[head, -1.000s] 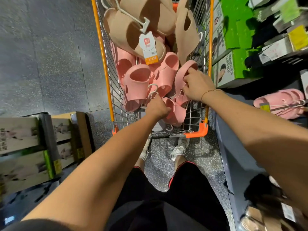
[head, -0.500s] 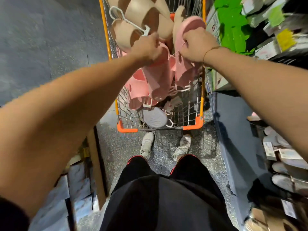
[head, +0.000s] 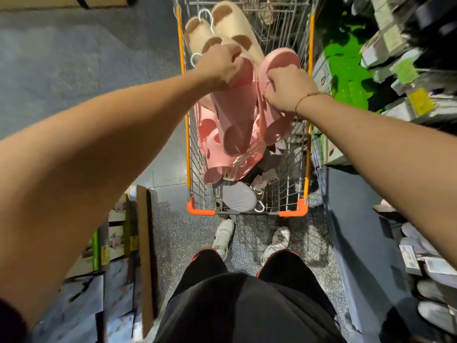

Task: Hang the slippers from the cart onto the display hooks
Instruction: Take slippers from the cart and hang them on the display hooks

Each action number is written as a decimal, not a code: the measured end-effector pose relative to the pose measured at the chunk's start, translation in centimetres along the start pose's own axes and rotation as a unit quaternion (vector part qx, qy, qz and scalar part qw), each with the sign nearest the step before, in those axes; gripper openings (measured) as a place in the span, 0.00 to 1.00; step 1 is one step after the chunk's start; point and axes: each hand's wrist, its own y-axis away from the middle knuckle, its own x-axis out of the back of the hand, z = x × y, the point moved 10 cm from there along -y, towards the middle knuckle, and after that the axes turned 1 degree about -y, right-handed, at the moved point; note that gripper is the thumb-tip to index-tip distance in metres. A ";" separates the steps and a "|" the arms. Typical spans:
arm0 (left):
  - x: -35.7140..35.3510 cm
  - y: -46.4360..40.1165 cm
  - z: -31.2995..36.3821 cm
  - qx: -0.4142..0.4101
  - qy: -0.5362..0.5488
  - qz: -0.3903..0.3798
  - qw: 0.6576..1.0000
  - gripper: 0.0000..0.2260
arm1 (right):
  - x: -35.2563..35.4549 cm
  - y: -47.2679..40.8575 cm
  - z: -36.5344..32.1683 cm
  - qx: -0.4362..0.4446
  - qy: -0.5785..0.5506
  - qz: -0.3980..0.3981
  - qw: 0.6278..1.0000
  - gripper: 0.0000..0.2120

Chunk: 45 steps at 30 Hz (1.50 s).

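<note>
Over the wire cart (head: pixel 303 210) with orange corners I hold up two pairs of pink slippers. My left hand (head: pixel 220 68) grips the top of one pink pair (head: pixel 237 115), which hangs toe down. My right hand (head: pixel 286 91) grips the other pink pair (head: pixel 279 63) by its white hanger. More pink slippers (head: pixel 210 154) lie lower in the cart. Beige slippers (head: pixel 232 26) on white hangers lie at the cart's far end. A grey slipper sole (head: pixel 238 199) lies at the near end. No display hooks can be made out.
Blurred shelves (head: pixel 395 53) with green and white boxes run along the right. A dark shelf base (head: pixel 353 219) borders the cart on that side. Boxed goods (head: pixel 113 243) stand low on the left. My feet in white shoes (head: pixel 223 235) are just behind the cart on speckled floor.
A second ago both hands were down among the slippers in the cart. They have since lifted two pink pairs up above the cart, and the view has tilted a little.
</note>
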 end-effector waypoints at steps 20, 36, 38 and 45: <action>12.5 0.3 12.7 -0.184 -0.170 0.064 0.966 0.16 | 15.8 1.0 -2.0 -0.008 0.016 0.160 0.987 0.09; 19.4 2.5 22.4 -0.320 -0.186 0.146 0.917 0.20 | 26.1 6.9 0.0 -0.035 -0.044 0.305 0.951 0.05; 19.5 2.2 22.3 -0.319 -0.137 0.117 0.930 0.20 | 26.1 7.3 0.1 -0.026 -0.053 0.309 0.949 0.05; 19.1 0.4 21.5 -0.273 -0.029 0.055 0.960 0.24 | 26.0 8.5 0.0 0.000 -0.039 0.324 0.945 0.07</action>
